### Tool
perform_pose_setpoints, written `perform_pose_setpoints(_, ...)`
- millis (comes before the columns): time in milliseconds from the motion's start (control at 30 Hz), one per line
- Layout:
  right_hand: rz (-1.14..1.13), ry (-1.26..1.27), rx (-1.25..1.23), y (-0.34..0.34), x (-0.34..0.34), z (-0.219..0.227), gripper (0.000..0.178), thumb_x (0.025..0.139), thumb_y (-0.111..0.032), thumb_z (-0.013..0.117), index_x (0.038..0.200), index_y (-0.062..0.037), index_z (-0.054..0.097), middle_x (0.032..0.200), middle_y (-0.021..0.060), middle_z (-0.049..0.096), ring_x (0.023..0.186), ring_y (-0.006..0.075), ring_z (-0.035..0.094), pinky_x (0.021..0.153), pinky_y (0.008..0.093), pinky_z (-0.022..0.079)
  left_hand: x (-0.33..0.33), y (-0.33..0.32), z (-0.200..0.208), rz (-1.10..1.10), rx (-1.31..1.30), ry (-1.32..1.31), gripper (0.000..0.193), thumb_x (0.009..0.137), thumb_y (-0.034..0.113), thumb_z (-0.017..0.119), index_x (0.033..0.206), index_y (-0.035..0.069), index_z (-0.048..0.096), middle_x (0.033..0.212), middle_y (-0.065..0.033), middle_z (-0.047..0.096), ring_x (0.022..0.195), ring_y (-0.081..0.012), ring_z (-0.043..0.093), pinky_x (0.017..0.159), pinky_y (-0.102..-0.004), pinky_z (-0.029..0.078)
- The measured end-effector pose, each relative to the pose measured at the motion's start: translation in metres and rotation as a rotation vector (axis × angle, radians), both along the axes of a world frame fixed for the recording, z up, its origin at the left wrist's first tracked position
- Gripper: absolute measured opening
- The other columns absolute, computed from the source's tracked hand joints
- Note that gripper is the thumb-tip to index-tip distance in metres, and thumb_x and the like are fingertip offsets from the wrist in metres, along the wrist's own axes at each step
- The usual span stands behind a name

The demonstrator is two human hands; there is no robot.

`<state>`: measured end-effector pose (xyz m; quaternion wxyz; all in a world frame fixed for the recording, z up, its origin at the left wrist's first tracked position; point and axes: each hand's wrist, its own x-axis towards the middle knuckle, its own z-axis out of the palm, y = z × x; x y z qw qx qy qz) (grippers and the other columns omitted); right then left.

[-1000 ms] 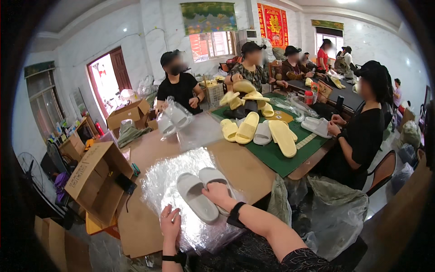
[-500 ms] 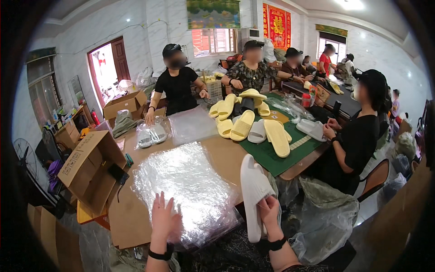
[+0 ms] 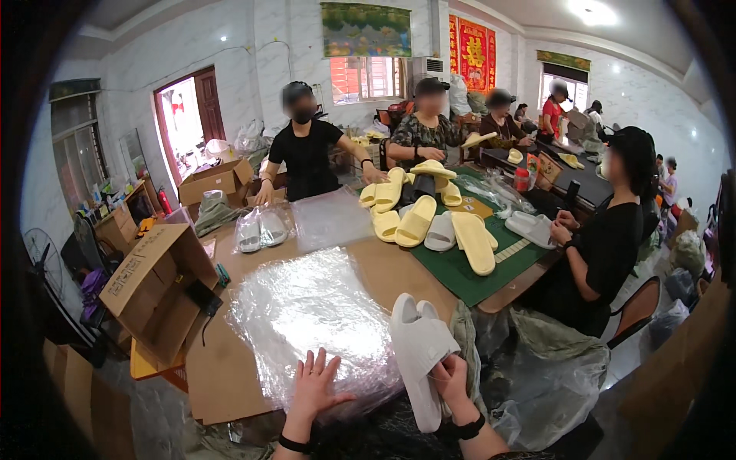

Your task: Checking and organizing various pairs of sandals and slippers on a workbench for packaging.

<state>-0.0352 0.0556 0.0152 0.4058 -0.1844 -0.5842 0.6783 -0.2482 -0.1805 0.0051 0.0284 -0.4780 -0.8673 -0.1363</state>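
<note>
My right hand (image 3: 448,379) grips a light grey slide sandal (image 3: 414,353) by its strap, toe pointing up and away. A second sandal's tip shows behind it, so it appears to be a pair. My left hand (image 3: 314,386) lies with fingers spread on the near edge of a stack of clear plastic bags (image 3: 310,307). Past the stack, a bagged pair of grey slides (image 3: 261,230) rests on the table beside a flatter pile of clear bags (image 3: 330,218). Yellow slides (image 3: 418,221) are heaped to the right, with a grey slide (image 3: 441,231) among them.
An open cardboard box (image 3: 165,291) tilts at the table's left edge. A green cutting mat (image 3: 460,272) covers the right part of the brown tabletop (image 3: 222,383). Co-workers stand or sit along the far and right sides. A large plastic sack (image 3: 548,376) slumps beside me on the right.
The grey slides in my right hand have tipped leftward and lower. My left hand has shifted right on the bag stack. Across the table, a co-worker's hand now reaches toward the yellow slides.
</note>
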Motion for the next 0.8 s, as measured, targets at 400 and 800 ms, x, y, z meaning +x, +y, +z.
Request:
perform_pose_setpoints(400, 0.343, 0.417, -0.345, 0.024, 0.046, -0.053, 0.066, 0.101, -0.058, 0.037, 0.144, -0.0080, 0.044, 0.136, 0.0084, 0.057, 0.122, 0.0233, 0.056, 0.102, 0.0376, 0.047, 0.012, 0.002, 0.010, 0.017, -0.002, -0.050, 0.103, 0.070, 0.082, 0.063, 0.150, 0.020, 0.044, 0.161, -0.0173, 0.027, 0.150, -0.0404, 0.019, 0.121, -0.0546, 0.013)
perform_pose_setpoints(800, -0.171, 0.151, -0.539, -0.014, 0.166, -0.046, 0.058, 0.100, -0.045, 0.043, 0.143, -0.0053, 0.044, 0.134, 0.0090, 0.058, 0.119, 0.0214, 0.058, 0.099, 0.0355, 0.048, 0.003, -0.001, 0.021, 0.007, 0.039, -0.051, 0.097, 0.073, 0.079, 0.061, 0.149, 0.020, 0.045, 0.160, -0.0166, 0.029, 0.148, -0.0418, 0.021, 0.120, -0.0565, 0.014)
